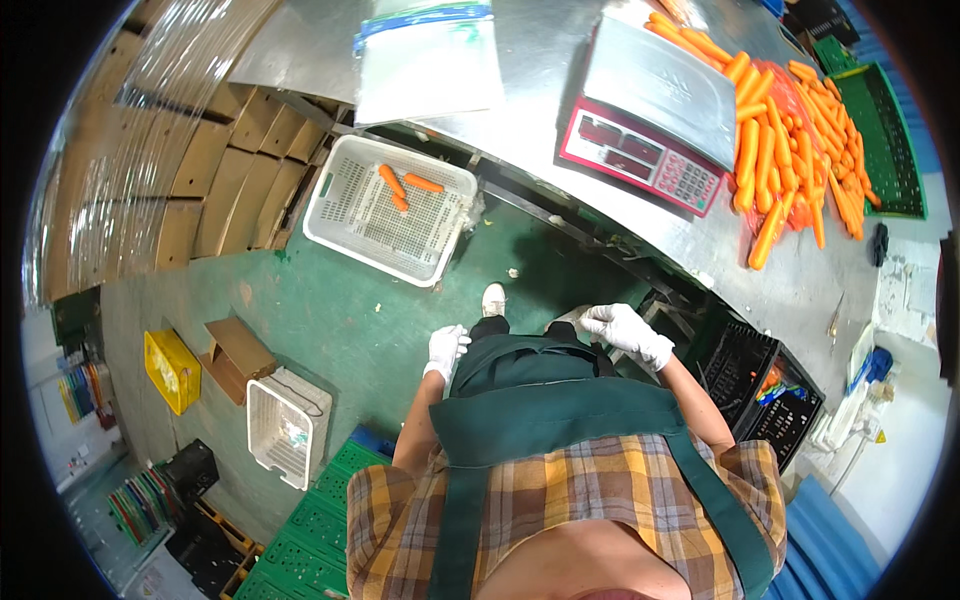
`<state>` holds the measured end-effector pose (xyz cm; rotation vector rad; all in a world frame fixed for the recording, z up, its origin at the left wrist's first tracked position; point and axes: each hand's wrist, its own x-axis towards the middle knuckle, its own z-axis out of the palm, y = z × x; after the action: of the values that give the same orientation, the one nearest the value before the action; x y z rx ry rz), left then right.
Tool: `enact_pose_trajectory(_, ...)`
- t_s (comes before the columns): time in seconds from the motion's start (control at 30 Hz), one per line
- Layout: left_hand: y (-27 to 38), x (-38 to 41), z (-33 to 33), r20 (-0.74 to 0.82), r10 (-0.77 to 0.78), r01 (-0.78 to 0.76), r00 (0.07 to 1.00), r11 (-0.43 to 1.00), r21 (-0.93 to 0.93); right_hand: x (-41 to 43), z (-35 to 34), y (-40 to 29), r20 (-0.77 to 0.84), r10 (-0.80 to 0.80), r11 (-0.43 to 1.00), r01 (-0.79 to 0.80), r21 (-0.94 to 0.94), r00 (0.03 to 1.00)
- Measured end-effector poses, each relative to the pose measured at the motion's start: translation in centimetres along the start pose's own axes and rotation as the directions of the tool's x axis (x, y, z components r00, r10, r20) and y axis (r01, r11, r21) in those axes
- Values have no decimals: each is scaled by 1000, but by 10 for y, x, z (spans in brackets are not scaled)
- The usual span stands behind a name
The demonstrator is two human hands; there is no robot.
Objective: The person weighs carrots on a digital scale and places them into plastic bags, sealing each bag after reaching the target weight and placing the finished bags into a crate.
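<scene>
My left hand (448, 348), in a white glove, hangs beside my left thigh with its fingers half curled and nothing visible in it. In front of my right thigh is my right hand (628, 332), also gloved; its fingers are drawn together and I see nothing held. Ahead stands a metal table (517, 146) with a red weighing scale (649, 161) on it. To the scale's right lie many carrots (765, 150), partly on a red plastic bag (796, 94). Clear plastic bags (427, 71) lie flat at the table's left.
A white crate (319, 217) with a few carrots (424, 182) sits on the floor by the table. Cardboard boxes (202, 161) are stacked left. Behind me are green crates (300, 540) and a white basket (319, 394). A black crate (739, 360) stands right; a green crate (892, 142) lies beyond the carrots.
</scene>
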<state>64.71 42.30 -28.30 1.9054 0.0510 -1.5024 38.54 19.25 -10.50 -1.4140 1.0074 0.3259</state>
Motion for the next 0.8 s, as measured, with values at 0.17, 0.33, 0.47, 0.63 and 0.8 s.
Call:
enact_pose_trajectory(0.17, -12, 17, -43, 69, -37, 43, 997, 995, -90, 32, 22, -28, 51, -20, 997, 24, -77, 998)
enact_pose_trajectory(0.33, 85, 54, -89, 67, 95, -54, 993, 890, -454, 9, -59, -121, -130, -421, 727, 419, 544, 898)
enact_pose_trajectory(0.47, 221, 57, -91, -205, 538, -573, 817, 796, -196, -18, -119, -115, -728, -130, 296, 728, 619, 673)
enact_pose_trajectory(0.63, 370, 52, -28, -128, 945, -856, 299, 325, 403, -30, -128, -56, -659, -101, 633, 559, 535, 745)
enact_pose_trajectory(0.8, 439, 109, 6, 111, 926, -587, 359, 132, 799, -34, -140, -28, -636, -29, 689, 476, 546, 771)
